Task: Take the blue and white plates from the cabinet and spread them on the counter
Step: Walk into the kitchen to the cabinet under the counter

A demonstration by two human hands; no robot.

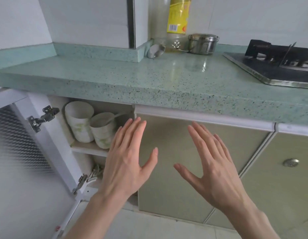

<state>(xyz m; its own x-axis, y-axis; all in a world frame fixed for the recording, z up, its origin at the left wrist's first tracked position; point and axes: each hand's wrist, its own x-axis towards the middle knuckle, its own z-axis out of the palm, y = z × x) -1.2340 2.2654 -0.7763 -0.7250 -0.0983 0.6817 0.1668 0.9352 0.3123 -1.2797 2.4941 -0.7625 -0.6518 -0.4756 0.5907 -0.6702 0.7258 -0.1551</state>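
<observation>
The cabinet [91,149] under the green speckled counter [132,75] stands with its left door [28,152] swung wide. On its upper shelf sit two stacks of white bowls [82,125]. On the lower shelf only the rims of stacked plates [96,173] show, mostly hidden behind my left hand [127,159]. That hand is held flat with fingers apart in front of the cabinet opening and holds nothing. My right hand [210,164] is also spread and empty, in front of the closed beige door [184,152].
A gas stove [277,64] occupies the counter's right end. A steel lidded pot [203,44], a yellow-labelled bottle [178,16] and a small grey object [155,50] stand at the back. A further cabinet door with a round vent [291,162] is at the right.
</observation>
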